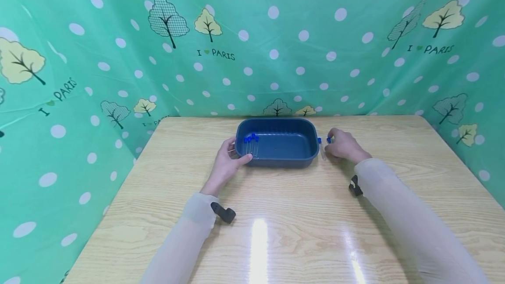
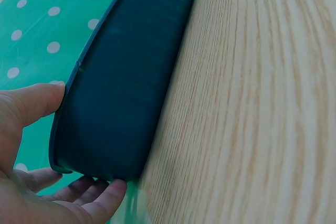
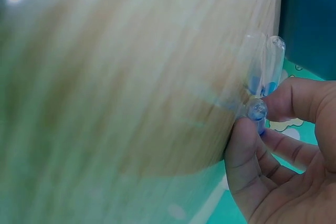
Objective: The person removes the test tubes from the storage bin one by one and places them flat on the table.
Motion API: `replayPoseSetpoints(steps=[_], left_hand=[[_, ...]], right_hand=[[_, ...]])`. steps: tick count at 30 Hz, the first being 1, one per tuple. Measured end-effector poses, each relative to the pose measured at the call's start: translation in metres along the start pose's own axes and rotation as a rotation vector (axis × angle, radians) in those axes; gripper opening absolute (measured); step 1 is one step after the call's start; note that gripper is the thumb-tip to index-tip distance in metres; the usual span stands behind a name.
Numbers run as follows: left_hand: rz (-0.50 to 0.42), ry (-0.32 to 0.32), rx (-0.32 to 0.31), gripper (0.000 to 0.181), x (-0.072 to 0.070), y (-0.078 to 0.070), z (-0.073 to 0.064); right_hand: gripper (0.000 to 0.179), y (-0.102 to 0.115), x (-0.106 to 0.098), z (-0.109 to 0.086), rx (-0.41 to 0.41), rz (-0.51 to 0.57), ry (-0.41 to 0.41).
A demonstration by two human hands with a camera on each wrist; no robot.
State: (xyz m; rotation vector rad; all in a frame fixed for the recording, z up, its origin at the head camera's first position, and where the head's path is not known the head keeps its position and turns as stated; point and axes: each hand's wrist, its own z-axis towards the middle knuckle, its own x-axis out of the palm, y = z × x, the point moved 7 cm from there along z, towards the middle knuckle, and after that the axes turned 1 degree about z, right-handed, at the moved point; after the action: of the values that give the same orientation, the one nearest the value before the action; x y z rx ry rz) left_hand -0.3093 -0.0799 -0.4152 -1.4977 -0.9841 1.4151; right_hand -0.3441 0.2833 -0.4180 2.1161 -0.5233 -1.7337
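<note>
A dark blue plastic basin (image 1: 282,163) sits on the table, with several clear, blue-capped test tubes (image 1: 251,146) lying side by side at its left end. My left hand (image 1: 227,161) grips that end; in the left wrist view its thumb (image 2: 44,100) is on the rim and its fingertips touch the wall. Beside the basin's right end, my right hand (image 1: 344,144) pinches a blue-capped tube (image 3: 257,109) between thumb and fingers. Another capped tube (image 3: 276,61) lies between that hand and the basin. The pinched tube is mostly hidden by the fingers.
The light wood table (image 1: 292,214) extends around the basin and toward me. A green dotted curtain (image 1: 276,69) with printed trees hangs behind the table and along its sides. Dark bands with small mounts (image 1: 224,212) are on both sleeves.
</note>
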Motion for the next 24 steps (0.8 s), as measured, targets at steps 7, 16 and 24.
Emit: replayPoseSetpoints(steps=[7,16,24], left_hand=[[0.005,-0.002,-0.001,0.082,-0.0006,0.0005,0.0000],[0.006,-0.002,0.012,0.082,0.0002,-0.0002,0.0005],[0.014,-0.006,0.007,0.082,-0.0005,0.0002,0.0006]], right_hand=[[0.050,0.0005,0.0003,0.0004,0.000,-0.010,-0.001],[0.051,0.0014,0.0008,-0.0017,0.023,0.035,0.033],[0.054,0.0013,0.0013,-0.0021,0.025,0.058,0.045]])
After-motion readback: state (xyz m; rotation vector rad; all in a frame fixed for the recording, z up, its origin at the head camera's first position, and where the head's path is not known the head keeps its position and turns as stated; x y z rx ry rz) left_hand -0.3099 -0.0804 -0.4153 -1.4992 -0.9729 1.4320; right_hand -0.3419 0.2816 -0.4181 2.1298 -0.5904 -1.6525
